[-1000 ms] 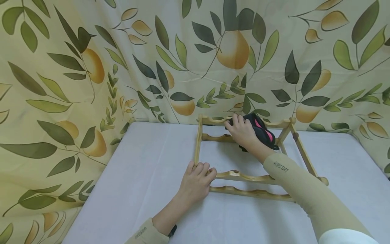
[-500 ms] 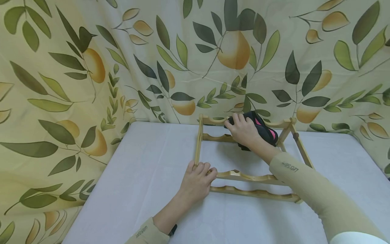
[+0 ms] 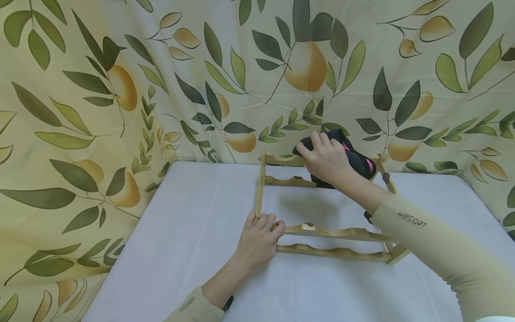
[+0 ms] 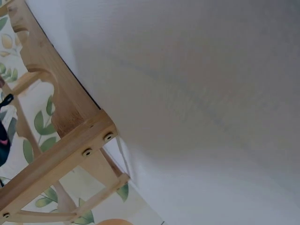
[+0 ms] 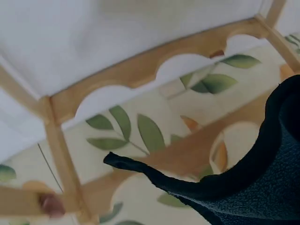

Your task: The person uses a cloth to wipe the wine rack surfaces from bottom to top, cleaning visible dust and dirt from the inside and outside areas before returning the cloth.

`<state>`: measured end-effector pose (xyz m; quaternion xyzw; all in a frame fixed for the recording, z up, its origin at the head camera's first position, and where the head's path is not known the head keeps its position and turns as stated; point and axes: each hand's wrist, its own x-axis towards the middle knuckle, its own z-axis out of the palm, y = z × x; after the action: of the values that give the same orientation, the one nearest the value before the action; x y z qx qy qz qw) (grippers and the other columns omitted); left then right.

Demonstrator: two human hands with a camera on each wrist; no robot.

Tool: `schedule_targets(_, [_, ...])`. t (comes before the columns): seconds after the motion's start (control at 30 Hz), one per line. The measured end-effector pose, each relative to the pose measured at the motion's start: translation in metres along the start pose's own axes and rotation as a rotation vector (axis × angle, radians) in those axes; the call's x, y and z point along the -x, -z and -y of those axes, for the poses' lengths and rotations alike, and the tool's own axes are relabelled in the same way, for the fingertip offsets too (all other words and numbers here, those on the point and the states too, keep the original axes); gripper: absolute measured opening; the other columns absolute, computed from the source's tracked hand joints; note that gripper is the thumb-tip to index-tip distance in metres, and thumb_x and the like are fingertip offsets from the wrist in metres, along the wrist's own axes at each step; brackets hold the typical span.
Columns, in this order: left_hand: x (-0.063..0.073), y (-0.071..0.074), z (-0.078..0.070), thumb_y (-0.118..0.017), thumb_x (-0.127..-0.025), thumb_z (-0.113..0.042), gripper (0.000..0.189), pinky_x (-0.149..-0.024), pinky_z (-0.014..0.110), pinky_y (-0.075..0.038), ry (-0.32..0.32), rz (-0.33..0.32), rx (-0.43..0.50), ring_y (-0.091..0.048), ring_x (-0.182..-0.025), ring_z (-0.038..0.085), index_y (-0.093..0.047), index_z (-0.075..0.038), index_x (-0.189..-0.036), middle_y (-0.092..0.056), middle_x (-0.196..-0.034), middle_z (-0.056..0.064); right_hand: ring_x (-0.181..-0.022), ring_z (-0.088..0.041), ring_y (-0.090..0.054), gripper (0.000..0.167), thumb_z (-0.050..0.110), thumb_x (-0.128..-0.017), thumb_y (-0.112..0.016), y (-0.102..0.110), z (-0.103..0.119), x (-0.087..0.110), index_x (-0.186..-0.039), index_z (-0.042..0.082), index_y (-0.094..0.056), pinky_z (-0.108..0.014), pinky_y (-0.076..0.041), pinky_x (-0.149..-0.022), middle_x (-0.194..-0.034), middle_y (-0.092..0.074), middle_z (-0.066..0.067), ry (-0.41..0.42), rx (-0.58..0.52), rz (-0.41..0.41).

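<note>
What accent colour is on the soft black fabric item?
Pink, on the soft black fabric item; clearest in the head view.

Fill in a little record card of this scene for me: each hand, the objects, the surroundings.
Left hand: grips the near left corner of the wooden rack
Right hand: holds the black-and-pink item
Wooden rack: scalloped rails, standing on the table
Black-and-pink item: at the rack's far side; whether it touches the rails is unclear
Table: pale covering
Backdrop: cream cloth, leaf-and-fruit print
</note>
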<state>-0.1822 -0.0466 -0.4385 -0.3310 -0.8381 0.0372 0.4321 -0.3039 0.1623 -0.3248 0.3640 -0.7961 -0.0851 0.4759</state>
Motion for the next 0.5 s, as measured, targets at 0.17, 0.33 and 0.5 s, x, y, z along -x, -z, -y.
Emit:
schedule_targets(0.17, [0.0, 0.001, -0.001, -0.026, -0.093, -0.018, 0.027, -0.073, 0.034, -0.029, 0.028, 0.006, -0.007, -0.04, -0.073, 0.015, -0.053, -0.018, -0.086, -0.043, -0.08, -0.002, -0.06, -0.035, -0.051, 0.025, 0.011, -0.073, -0.067, 0.022, -0.004, -0.008, -0.095, 0.005, -0.055, -0.033, -0.034, -0.036, -0.084, -0.051, -0.024, 0.003, -0.013, -0.056])
schedule_targets(0.33, [0.0, 0.003, -0.002, -0.024, -0.093, -0.017, 0.031, -0.072, 0.033, -0.03, 0.031, 0.004, -0.023, -0.041, -0.072, 0.014, -0.054, -0.018, -0.085, -0.045, -0.079, -0.002, -0.053, -0.031, -0.045, 0.012, 0.01, -0.085, -0.047, 0.044, -0.007, -0.008, -0.093, 0.006, -0.055, -0.031, -0.031, -0.036, -0.078, -0.05, -0.022, -0.014, -0.003, -0.127])
schedule_targets(0.5, [0.0, 0.009, -0.009, -0.023, -0.084, -0.01, 0.032, -0.072, 0.032, -0.03, 0.035, 0.003, -0.028, -0.042, -0.072, 0.014, -0.055, -0.018, -0.083, -0.046, -0.079, -0.002, -0.051, -0.033, -0.044, 0.009, 0.012, -0.085, -0.047, 0.061, -0.008, 0.004, -0.089, 0.007, -0.053, -0.033, -0.029, -0.034, -0.075, -0.048, -0.021, -0.048, -0.006, -0.196])
